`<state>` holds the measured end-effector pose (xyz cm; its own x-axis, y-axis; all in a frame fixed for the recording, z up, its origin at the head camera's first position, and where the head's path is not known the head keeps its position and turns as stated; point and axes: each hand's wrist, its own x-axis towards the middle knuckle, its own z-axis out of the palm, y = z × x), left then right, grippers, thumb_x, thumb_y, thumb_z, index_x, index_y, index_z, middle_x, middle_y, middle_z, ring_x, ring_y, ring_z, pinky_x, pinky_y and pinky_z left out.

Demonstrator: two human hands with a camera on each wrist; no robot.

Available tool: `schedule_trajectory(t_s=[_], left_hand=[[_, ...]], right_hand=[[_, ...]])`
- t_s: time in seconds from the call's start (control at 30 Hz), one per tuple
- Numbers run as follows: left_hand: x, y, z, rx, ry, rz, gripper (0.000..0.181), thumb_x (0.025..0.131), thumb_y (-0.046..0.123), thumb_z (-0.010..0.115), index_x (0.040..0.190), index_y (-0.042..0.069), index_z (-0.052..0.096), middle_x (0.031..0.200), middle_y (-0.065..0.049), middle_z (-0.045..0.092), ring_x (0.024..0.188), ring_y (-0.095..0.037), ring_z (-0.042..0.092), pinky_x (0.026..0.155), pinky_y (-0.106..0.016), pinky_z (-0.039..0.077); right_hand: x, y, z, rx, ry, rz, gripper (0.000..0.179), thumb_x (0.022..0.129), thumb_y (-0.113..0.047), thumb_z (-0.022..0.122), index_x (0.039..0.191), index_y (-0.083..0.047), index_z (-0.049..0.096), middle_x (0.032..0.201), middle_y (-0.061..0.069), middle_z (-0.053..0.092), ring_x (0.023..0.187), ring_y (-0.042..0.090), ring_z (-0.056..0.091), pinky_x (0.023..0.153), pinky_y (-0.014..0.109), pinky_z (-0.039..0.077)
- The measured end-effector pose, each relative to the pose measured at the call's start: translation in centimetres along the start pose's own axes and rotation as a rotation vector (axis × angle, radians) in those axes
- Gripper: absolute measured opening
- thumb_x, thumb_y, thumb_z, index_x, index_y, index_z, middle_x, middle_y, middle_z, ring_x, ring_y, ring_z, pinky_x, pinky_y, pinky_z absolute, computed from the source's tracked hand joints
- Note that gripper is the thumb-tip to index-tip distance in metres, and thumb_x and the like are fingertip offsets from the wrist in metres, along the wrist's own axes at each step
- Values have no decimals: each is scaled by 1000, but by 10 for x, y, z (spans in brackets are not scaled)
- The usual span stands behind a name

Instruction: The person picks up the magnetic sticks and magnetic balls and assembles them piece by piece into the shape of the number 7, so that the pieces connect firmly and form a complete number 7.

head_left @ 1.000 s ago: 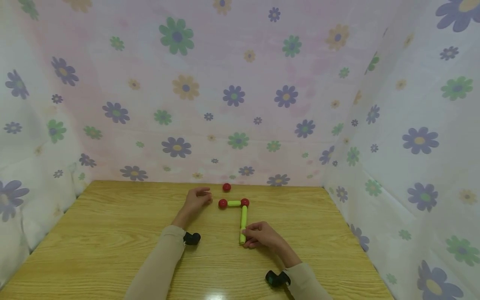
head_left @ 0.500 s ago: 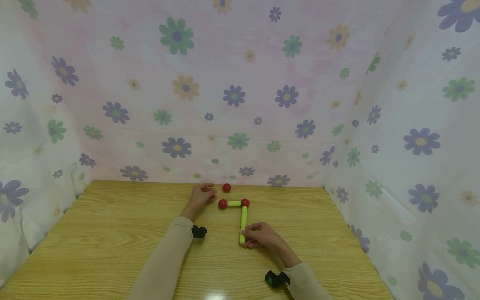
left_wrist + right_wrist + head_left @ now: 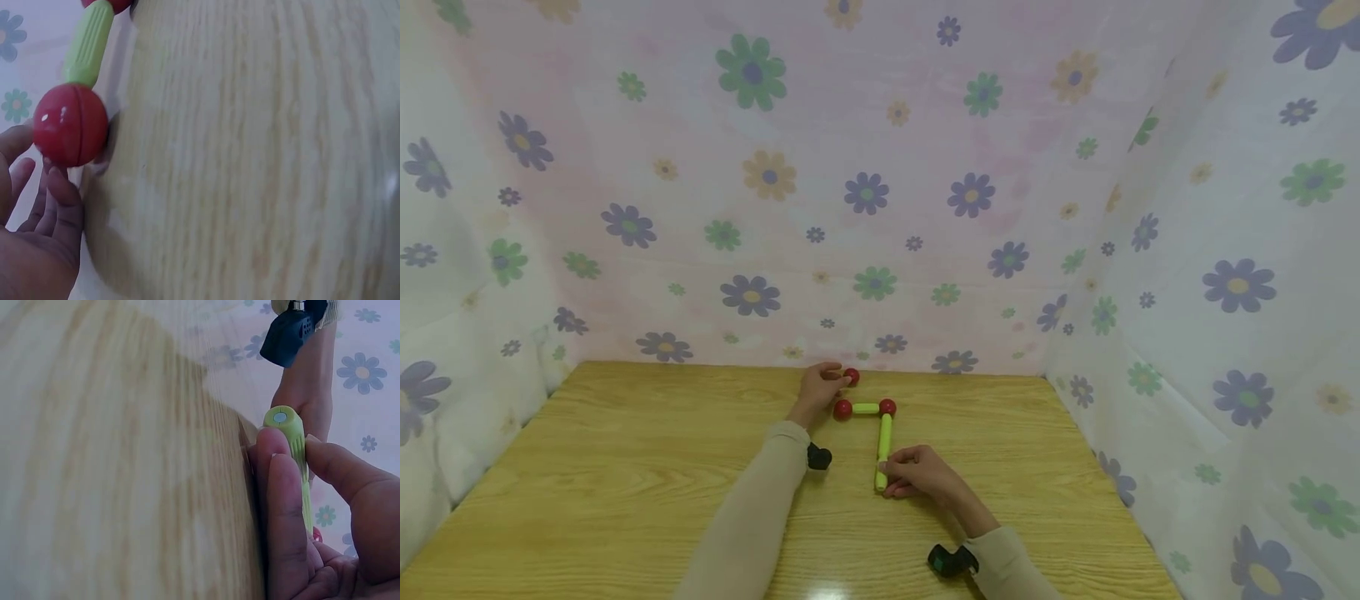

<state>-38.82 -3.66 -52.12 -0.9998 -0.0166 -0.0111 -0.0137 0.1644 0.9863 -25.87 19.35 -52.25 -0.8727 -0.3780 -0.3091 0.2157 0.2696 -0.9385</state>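
Observation:
In the head view my left hand [image 3: 822, 387] reaches over the far part of the table, its thumb and fingertips right at a loose red ball [image 3: 852, 377]. Closer in, a second red ball [image 3: 842, 409], a short yellow-green magnetic stick [image 3: 866, 409] and a third red ball [image 3: 887, 407] form a row. From that third ball a yellow-green magnetic stick [image 3: 885, 435] runs toward me. My right hand [image 3: 921, 472] pinches its near end between thumb and fingers. The right wrist view shows a silver disc in the end of the held stick [image 3: 289, 425]. In the left wrist view a red ball [image 3: 70, 125] partly hides the left fingers.
The wooden table [image 3: 625, 467] ends at a flowered cloth [image 3: 805, 275] behind and at both sides. Black wrist cameras, one on the left sleeve [image 3: 818, 457] and one on the right [image 3: 951, 561], stick out close over the tabletop.
My left hand has moved right and away from me, from left of the balls up to the loose red ball. The right hand keeps its pinch on the stick, almost still.

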Motion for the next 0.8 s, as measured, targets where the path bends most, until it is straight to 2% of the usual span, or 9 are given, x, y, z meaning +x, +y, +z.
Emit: schedule_trajectory(t_s=[0.13,0.2,0.27,0.4,0.53,0.7,0.8], left_hand=[[-1,-2,6,45,30,28,37,97,8,73,131,-4,66,123,-26,66,105,-36,68,86,-38,58],[-1,-3,8,77,41,50,38,96,8,74,131,-4,67,125,-25,67,113,-37,65,97,-45,56],[0,-4,9,114,42,78,40,96,9,74,133,-3,66,128,-25,66,118,-39,62,103,-51,52],[3,-2,11,189,29,130,45,97,9,73,139,-4,63,132,-26,64,121,-40,59,105,-53,50],[2,6,14,232,3,180,42,96,5,71,135,-9,63,133,-29,64,121,-43,60,105,-53,50],[-1,7,16,254,14,183,30,94,5,75,120,-10,72,129,-27,67,126,-45,59,108,-55,48],[1,2,13,256,21,173,24,92,7,78,112,-6,75,120,-24,69,119,-42,61,104,-53,50]], right_hand=[[-1,-1,1,1,1,-3,41,101,-26,69,122,9,66,83,6,74,71,10,73,65,20,59],[-1,-1,1,2,1,-3,41,101,-26,70,122,9,65,83,7,74,71,10,73,65,20,59],[-1,-1,1,6,5,1,42,101,-26,70,123,9,65,83,7,74,71,10,73,65,20,59],[0,1,1,2,13,3,40,101,-26,70,122,8,66,82,7,74,71,11,73,65,21,59],[1,2,2,-1,17,3,39,100,-26,71,120,7,66,82,7,74,70,11,73,64,21,59],[0,1,3,-3,10,-1,40,101,-25,70,122,8,65,84,8,74,71,11,73,64,21,59],[0,0,2,0,9,5,40,101,-25,70,122,8,65,86,9,74,71,11,73,64,21,59]])
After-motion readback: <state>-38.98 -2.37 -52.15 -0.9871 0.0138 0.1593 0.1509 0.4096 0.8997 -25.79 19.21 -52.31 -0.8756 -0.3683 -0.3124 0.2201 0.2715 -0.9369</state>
